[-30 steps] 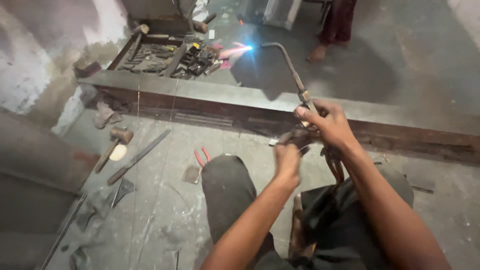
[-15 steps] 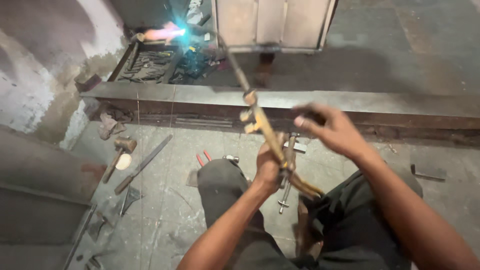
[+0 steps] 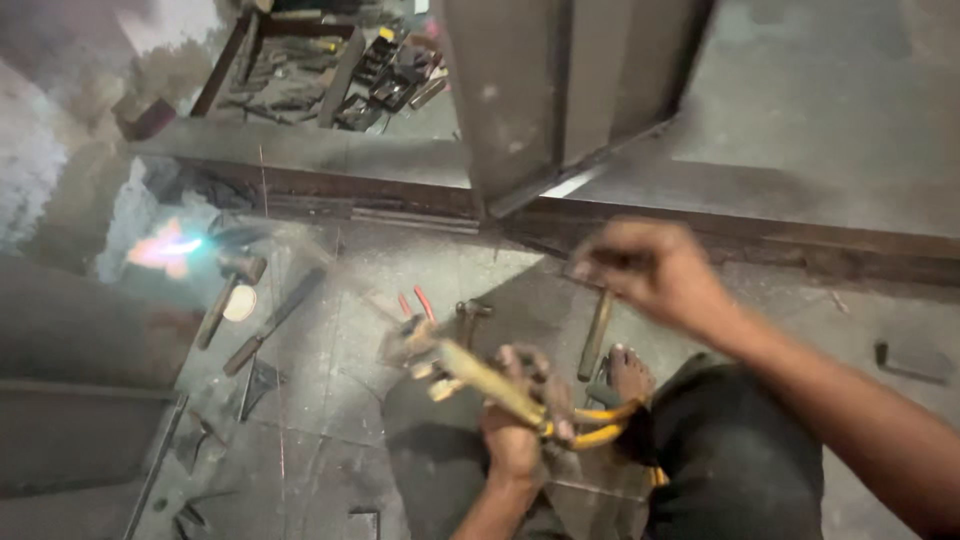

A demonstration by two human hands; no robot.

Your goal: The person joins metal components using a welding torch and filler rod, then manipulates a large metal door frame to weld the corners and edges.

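My left hand (image 3: 515,435) grips the brass handle of a gas cutting torch (image 3: 470,372). The torch's tube points left and is blurred by motion. Its pink and blue flame (image 3: 165,250) burns at the left above the floor. Yellow and orange hoses (image 3: 600,428) loop from the handle past my knee. My right hand (image 3: 650,272) hovers off the torch, above a hammer (image 3: 596,335) lying on the floor. It is blurred, with bent fingers and nothing visible in it.
A long steel beam (image 3: 300,165) crosses the floor, with an upright steel section (image 3: 560,90) on it. Hammers (image 3: 225,300), a chisel (image 3: 275,320) and red-handled pliers (image 3: 420,300) lie on the floor. An open tool tray (image 3: 330,60) sits beyond the beam. My bare foot (image 3: 630,372) rests below the hammer.
The torch has swung from pointing up over the beam down to the left, and the flame went with it. My right hand let go of the torch and lifted away.
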